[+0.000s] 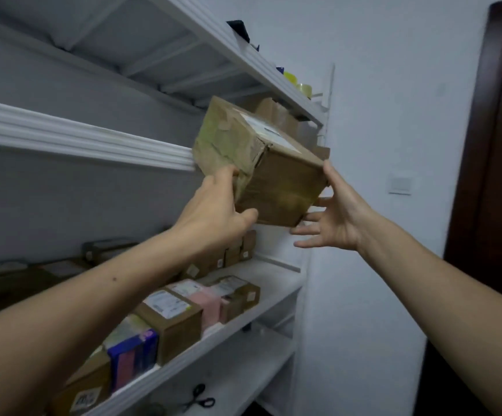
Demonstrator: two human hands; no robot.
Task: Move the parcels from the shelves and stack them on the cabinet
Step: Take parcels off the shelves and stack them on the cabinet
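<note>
A taped parcel (276, 175) tilts off the shelf (78, 136) at its front edge, left hand (213, 211) clamped on its near corner — right hand (336, 214) with fingers spread, thumb at the far edge. Best to seat that palm under the base before carrying (cabinet unseen).

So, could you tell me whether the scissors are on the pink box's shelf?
No, the scissors lie on the shelf below the pink box.

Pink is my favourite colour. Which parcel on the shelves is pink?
The pink parcel on the lower shelf, sitting between the labelled brown box and a smaller brown box. The others look brown, apart from one blue box.
</note>
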